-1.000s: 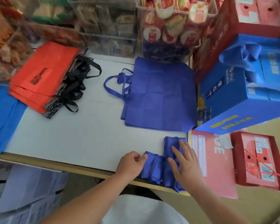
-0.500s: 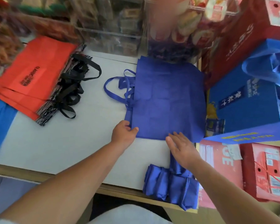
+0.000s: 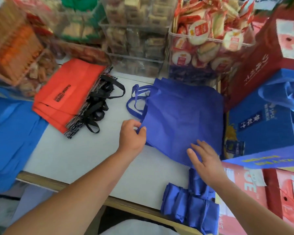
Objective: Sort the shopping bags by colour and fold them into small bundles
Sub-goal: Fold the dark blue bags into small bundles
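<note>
A stack of flat dark-blue shopping bags (image 3: pixel 185 116) lies at the right of the white table (image 3: pixel 85 155), handles pointing left. My left hand (image 3: pixel 131 136) pinches the near-left corner of the top bag, which is lifted a little off the stack. My right hand (image 3: pixel 204 160) rests with spread fingers on that bag's near edge. Folded dark-blue bundles (image 3: pixel 190 206) sit at the table's front right edge, just below my right wrist. Red bags (image 3: pixel 70 92) with black handles (image 3: pixel 100 106) are stacked at the back left.
Clear bins of packaged snacks (image 3: pixel 205 39) line the back of the table. Blue (image 3: pixel 261 126) and red cartons (image 3: pixel 268 53) crowd the right side. A lighter blue cloth (image 3: pixel 10 136) hangs over the left edge. Red boxes (image 3: pixel 287 199) stand lower right.
Both hands left the folded bundles and reached forward to the flat blue stack. My left hand has taken hold of the top bag's corner and raised it; my right hand now lies on it.
</note>
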Tool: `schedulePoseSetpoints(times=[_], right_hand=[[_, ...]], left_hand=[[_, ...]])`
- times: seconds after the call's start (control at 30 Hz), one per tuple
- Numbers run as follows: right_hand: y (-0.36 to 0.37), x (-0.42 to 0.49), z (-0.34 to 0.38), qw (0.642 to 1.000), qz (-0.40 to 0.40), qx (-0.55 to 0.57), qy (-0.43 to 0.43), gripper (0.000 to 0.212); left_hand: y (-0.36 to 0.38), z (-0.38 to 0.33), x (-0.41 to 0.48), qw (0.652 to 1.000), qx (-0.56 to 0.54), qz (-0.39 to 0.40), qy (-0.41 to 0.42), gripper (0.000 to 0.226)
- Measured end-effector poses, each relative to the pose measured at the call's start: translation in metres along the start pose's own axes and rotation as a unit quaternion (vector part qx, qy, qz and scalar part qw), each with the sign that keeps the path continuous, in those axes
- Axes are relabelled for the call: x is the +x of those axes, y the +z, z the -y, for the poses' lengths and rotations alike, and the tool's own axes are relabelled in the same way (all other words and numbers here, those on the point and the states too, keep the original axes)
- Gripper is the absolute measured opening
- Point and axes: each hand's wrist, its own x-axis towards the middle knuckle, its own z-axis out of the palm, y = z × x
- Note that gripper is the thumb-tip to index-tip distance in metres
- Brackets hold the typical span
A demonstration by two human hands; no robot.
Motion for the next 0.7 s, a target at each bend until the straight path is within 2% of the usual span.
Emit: schedulePoseSetpoints(times=[0.1, 0.2, 0.4, 0.47, 0.53, 0.6, 0.7], right_hand=[[0.0, 0.003, 0.035, 1.0, 0.02, 0.011, -0.014, 0.072], [0.019, 0.001, 0.075, 0.998, 0.065, 0.02, -0.016, 0.064], [0.093, -0.013, 0.142, 0.988, 0.152, 0.014, -0.003, 0.058], [0.116, -0.018, 0.16, 0.984, 0.176, 0.012, 0.019, 0.056], [0.14, -0.018, 0.172, 0.977, 0.212, -0.026, 0.025, 0.07], [0.16, -0.018, 0.182, 0.965, 0.25, -0.062, 0.047, 0.074], [0.181, -0.024, 0.203, 0.96, 0.255, -0.079, 0.084, 0.068]], left_hand=[[-0.05, -0.005, 0.012, 0.999, 0.017, -0.045, 0.006, 0.021], [-0.098, 0.007, 0.025, 0.998, 0.056, -0.034, -0.008, 0.033], [-0.19, 0.054, 0.051, 0.98, 0.196, 0.004, 0.027, 0.018], [-0.211, 0.067, 0.062, 0.978, 0.205, -0.006, 0.038, 0.033], [-0.224, 0.075, 0.066, 0.979, 0.196, -0.005, 0.053, 0.048], [-0.228, 0.091, 0.06, 0.978, 0.191, 0.033, 0.074, 0.043], [-0.222, 0.125, 0.026, 0.968, 0.188, 0.159, 0.038, 0.035]])
